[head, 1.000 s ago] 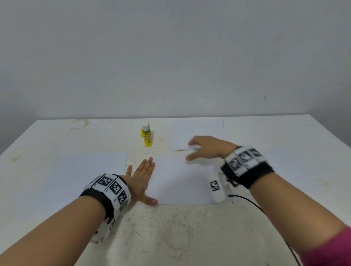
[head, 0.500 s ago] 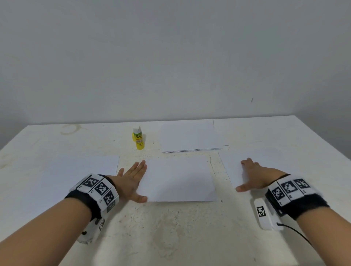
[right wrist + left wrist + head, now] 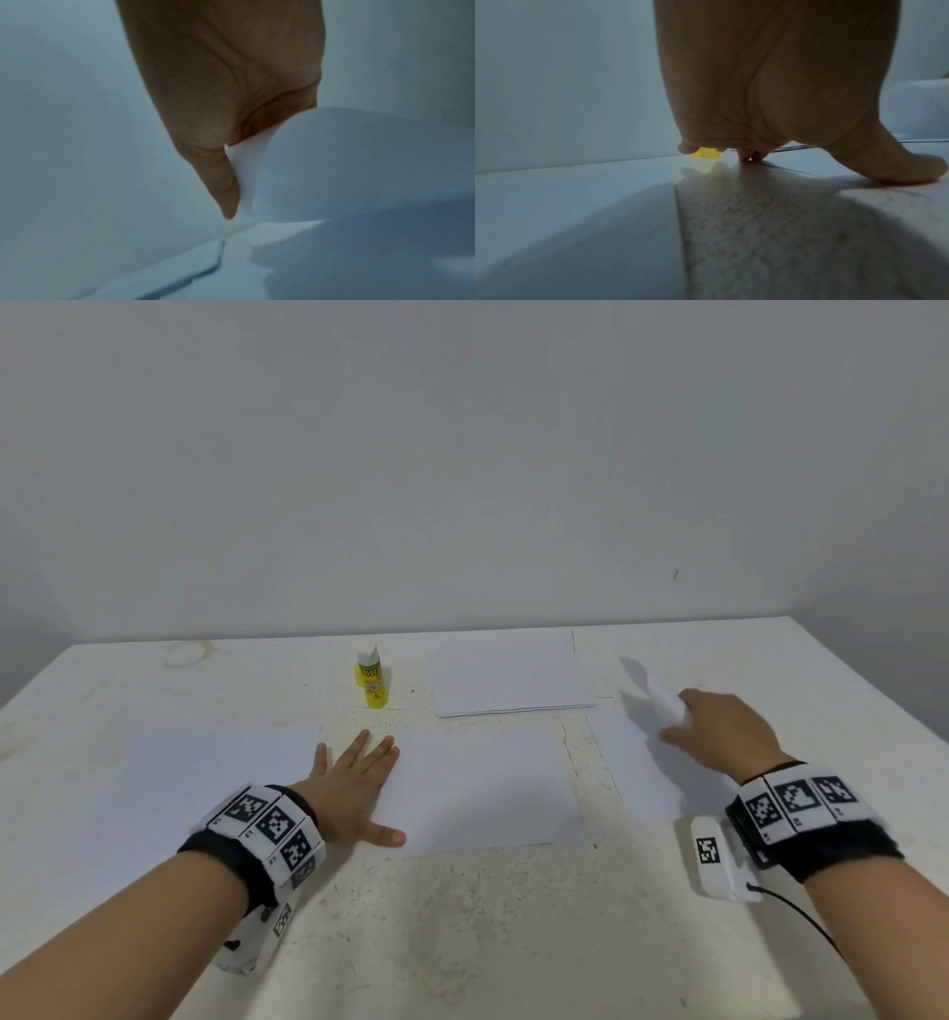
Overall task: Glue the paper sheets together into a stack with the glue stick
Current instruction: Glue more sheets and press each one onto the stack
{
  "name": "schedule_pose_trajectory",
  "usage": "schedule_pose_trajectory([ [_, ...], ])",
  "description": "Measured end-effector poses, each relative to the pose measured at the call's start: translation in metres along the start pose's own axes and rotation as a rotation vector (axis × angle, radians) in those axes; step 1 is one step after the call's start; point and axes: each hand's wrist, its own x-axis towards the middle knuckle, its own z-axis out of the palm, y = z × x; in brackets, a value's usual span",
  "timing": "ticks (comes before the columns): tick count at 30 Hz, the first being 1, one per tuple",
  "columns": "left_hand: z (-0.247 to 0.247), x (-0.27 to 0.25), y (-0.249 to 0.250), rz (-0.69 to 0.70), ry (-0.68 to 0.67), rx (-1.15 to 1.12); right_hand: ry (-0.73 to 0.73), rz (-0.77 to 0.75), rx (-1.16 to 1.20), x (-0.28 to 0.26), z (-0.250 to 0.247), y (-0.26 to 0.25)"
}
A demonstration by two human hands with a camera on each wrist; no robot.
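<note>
From the head view, the glue stick [image 3: 371, 679] stands near the worktop's [image 3: 462, 942] far edge, its green label too blurred to read. The left hand [image 3: 354, 788] lies flat, grip spread, on the middle sheet's [image 3: 488, 788] left edge. The right hand [image 3: 719, 731] pinches a lifted right sheet [image 3: 642, 762] (curled upward).

Left wrist: fingers mostly hide the glue stick.

Right wrist: the thumb [image 3: 226, 186] presses paper, fingers probably behind it.

Left hand [image 3: 770, 81] hides most of the glue stick [image 3: 704, 158] (only yellow shows).
</note>
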Motion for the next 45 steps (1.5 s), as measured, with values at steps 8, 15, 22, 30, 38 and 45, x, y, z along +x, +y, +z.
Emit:
schedule_pose_trajectory([
  [8, 0.000, 0.004, 0.010, -0.024, -0.002, -0.062, -0.047, -0.189, 0.272, -0.044, -0.013, -0.105],
  [15, 0.003, 0.011, 0.010, -0.040, -0.051, -0.024, -0.325, -0.242, 0.256, -0.050, 0.045, -0.192],
  [22, 0.004, 0.015, 0.009, -0.040, -0.049, -0.032, -0.325, -0.114, 0.273, -0.047, 0.067, -0.220],
  [30, 0.003, 0.013, 0.010, -0.036, -0.053, -0.035, -0.326, -0.103, 0.294, -0.049, 0.072, -0.227],
  [38, 0.003, 0.012, 0.011, -0.025, -0.040, -0.045, -0.338, -0.143, 0.277, -0.054, 0.073, -0.218],
  [45, 0.004, 0.013, 0.010, -0.024, -0.040, -0.053, -0.327, -0.159, 0.220, -0.056, 0.074, -0.218],
])
